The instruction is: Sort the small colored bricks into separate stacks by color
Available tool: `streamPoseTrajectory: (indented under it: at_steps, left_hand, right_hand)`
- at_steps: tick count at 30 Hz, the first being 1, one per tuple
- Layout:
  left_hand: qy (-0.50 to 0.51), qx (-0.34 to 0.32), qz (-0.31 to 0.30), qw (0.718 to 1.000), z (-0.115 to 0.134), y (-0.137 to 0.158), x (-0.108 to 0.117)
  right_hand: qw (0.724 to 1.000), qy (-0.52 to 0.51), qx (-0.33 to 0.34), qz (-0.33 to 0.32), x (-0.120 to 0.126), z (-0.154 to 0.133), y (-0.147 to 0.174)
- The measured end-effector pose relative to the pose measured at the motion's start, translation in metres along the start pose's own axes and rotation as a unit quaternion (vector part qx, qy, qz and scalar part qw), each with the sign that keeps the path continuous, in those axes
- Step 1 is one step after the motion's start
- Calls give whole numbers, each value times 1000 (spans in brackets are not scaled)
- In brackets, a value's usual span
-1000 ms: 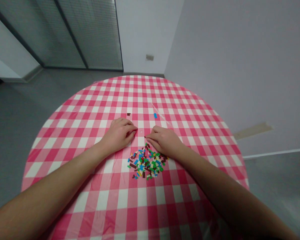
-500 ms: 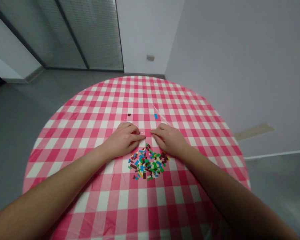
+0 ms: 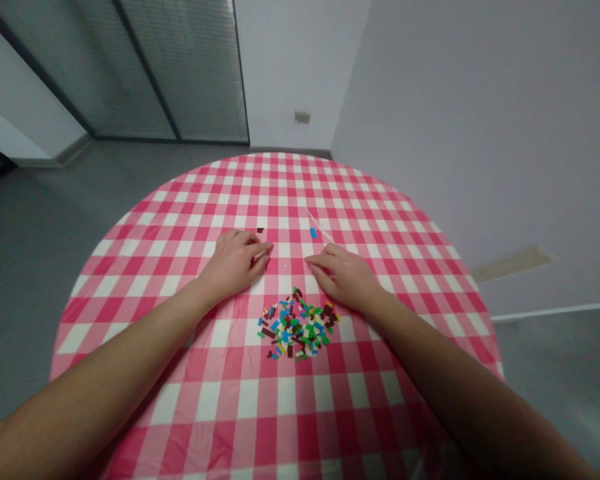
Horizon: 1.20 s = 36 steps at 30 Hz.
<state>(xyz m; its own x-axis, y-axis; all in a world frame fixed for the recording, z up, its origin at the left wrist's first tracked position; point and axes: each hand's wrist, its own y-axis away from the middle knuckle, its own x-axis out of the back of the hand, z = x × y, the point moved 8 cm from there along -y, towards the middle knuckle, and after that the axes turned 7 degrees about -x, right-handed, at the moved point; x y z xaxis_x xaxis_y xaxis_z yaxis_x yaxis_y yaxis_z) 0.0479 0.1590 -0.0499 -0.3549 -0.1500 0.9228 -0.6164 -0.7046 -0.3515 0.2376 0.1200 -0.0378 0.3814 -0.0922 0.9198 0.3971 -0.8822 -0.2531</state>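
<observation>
On the left, the left hand (image 3: 234,263) rests low over the checked tabletop (image 3: 200,393), and it is the one that has moved most. Half a second ago its fingertips nearly met those of the other hand; now it has drawn back to the left and slightly forward, leaving a clear gap. Its grip is loosely spread, thumb and forefinger apart, and no brick shows between them.

Just beyond its fingers lies the brown brick (image 3: 260,230), by itself and unmoved on the cloth. Next comes a pale speck (image 3: 285,265), in plain view between the hands; it is too small to name.

The pile (image 3: 297,330) of small bricks in green, blue, brown, white and yellow sits nearer the person, below that gap, and looks undisturbed. Beyond it, on the far side, the blue brick (image 3: 313,233) also lies alone where it was.

Rightmost is the right hand (image 3: 347,277), little moved, just above the pile's right edge. Its thumb and forefinger come close together, but whether they pinch a tiny brick I cannot tell. With the hands parted, I judge that nothing is being joined or passed between them at this instant.
</observation>
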Motion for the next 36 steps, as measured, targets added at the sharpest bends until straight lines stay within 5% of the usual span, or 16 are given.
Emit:
streamPoseTrajectory:
  at_steps: [12,36]
  left_hand:
    - [-29,26,-32,999,3,1,-4]
    - [-22,61,-49,997,-11,1,-4]
  right_hand:
    - [987,-42,-135,81,14,59,-9]
    - [985,-70,-138,78,10,62,-9]
